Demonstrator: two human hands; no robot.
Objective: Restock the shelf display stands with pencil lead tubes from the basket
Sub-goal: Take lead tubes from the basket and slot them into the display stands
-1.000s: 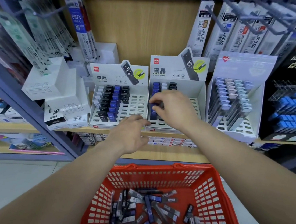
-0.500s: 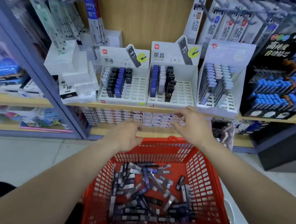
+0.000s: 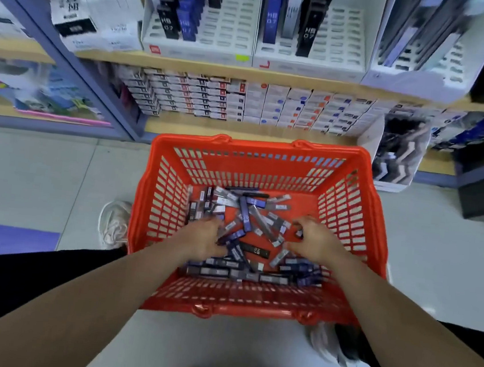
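Near the middle of the frame both hands were down inside the basket (image 3: 348, 212). My left hand (image 3: 205, 237) lay knuckles-up on the tubes (image 3: 246, 213) with its fingers buried in the pile, so I could not tell whether it had hold of any. My right hand (image 3: 317, 240) was curled over the pile's right side with something dark at its fingertips, but blur kept me from calling that a grip. The tubes lay criss-crossed on the basket's bottom, slim, flat and stiff. I judged them light and slick, apt to slide over each other, and best pinched across the narrow sides near mid-length, a few at once. Further up, on the shelf (image 3: 187, 65), the stands (image 3: 227, 29) showed many empty slots.
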